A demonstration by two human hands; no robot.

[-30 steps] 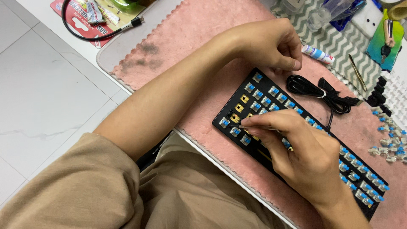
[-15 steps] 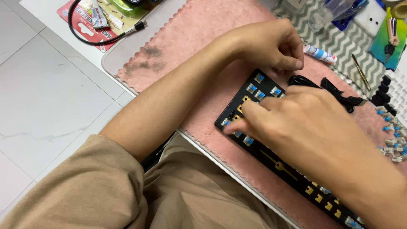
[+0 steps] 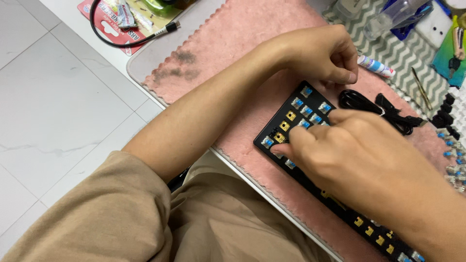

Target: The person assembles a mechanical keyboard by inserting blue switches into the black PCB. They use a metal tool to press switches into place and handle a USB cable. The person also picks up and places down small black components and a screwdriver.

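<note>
Keyboard (image 3: 310,116), black and stripped of caps, lies slantwise on the pink fleece mat (image 3: 233,48), its near corner close to the mat's scalloped edge and the counter (image 3: 145,77) rim at 6 o'clock; the board runs off toward 4 o'clock. Open mat lies at 10 and 11 o'clock of the board, bearing only a grey smudge. At 2 o'clock a coiled black cable (image 3: 383,109) crowds it, with loose switches (image 3: 454,155) at 3 o'clock.

Left hand (image 3: 323,53) rests at the board's far corner at 12 o'clock, fingers curled together, thumb tip pressed to forefinger; whether anything sits between them cannot be told. Right hand (image 3: 349,155) covers the board's middle, fingers (image 3: 289,143) bunched and pressing down at a switch near the left end.

Against half a second ago, the right hand has slid further toward the board's near-left corner; the left hand has kept its place.

Switches show blue tops; bare sockets show square gold frames. Mat is plush, counter smooth and pale
</note>
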